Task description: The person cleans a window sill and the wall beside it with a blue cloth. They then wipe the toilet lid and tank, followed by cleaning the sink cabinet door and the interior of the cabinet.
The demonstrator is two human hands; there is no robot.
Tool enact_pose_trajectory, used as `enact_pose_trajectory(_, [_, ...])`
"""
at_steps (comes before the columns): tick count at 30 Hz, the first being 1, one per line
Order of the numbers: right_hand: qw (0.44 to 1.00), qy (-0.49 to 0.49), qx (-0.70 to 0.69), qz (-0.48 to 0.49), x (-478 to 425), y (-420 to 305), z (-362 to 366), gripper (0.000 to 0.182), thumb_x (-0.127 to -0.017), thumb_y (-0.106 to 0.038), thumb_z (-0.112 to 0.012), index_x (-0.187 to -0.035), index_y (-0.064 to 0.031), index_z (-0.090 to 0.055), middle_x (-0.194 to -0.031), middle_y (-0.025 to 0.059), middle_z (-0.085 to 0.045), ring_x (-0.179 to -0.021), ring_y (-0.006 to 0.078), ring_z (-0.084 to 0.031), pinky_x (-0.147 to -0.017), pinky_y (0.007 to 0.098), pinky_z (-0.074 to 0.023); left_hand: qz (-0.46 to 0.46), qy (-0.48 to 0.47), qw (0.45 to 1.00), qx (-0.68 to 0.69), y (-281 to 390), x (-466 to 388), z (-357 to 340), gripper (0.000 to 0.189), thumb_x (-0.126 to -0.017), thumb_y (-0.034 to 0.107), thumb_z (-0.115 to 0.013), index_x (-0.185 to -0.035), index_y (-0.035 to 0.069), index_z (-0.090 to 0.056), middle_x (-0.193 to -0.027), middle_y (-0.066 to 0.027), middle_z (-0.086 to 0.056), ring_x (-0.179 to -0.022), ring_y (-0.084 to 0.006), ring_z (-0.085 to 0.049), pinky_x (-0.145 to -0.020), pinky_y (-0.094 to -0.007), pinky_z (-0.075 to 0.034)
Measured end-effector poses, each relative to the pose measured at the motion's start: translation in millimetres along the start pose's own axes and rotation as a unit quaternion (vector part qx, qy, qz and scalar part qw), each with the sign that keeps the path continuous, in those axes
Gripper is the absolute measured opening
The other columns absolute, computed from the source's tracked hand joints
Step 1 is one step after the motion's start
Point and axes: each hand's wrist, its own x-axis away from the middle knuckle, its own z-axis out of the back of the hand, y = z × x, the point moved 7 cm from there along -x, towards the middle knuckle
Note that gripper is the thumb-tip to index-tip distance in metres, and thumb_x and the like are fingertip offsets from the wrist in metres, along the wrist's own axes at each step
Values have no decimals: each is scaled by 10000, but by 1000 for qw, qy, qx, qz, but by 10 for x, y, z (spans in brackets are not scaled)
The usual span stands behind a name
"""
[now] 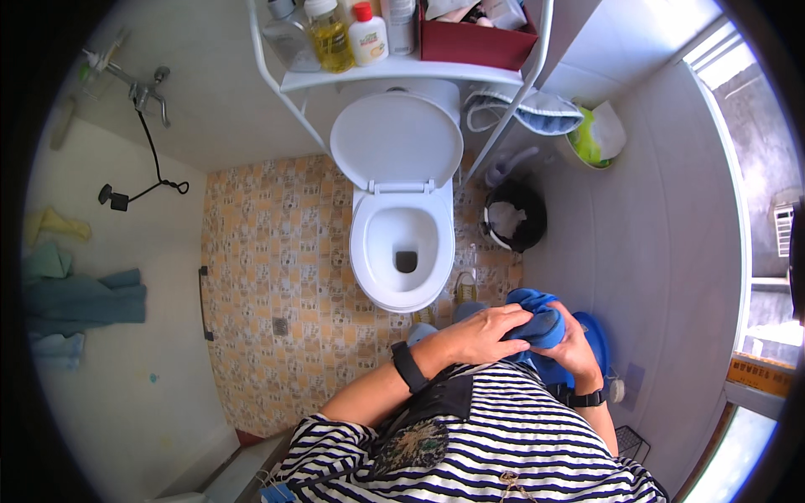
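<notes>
Both of my hands hold a bunched blue cloth [542, 324] in front of my striped shirt, to the right of the toilet bowl. My left hand [484, 333], wearing a black wristband, reaches in from the left with its fingers on the cloth. From the right, my right hand [575, 346] grips the cloth's other side; a black band is on that wrist too. Below and behind this hand shows a blue plastic basin [594, 339]. The white toilet [402, 251] stands before me with its lid [396, 141] raised and its seat down.
A black waste bin [531, 217] with white paper inside stands right of the toilet. Above the tank, a white shelf rack [402, 70] holds bottles [370, 38] and a dark red box [471, 47]. A floor drain [280, 326] lies in the tiles. Towels [88, 302] hang on the left wall.
</notes>
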Motion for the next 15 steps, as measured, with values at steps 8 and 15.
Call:
enact_pose_trajectory(8, [984,-160,-66,49,-634,-214,246,487,-753,-139,-788,-1176,-13,-582,-1048,43,-614,-987,176,-575,-905,331,-460,27,49,998,-21,124,-87,327,232,-865,177,-650,-869,-24,-535,-792,-155,-547,-778,-332,-566,-686,-408,-440])
enact_pose_trajectory(15, [941,-42,277,188,-2342,-783,-11,442,-830,-225,-696,-1168,34,-576,-1092,171,-616,-1003,292,-596,-878,333,-491,131,178,974,-42,45,442,589,248,-862,173,-705,-823,-30,-567,-728,-94,-476,-688,-203,-486,-662,-323,-418])
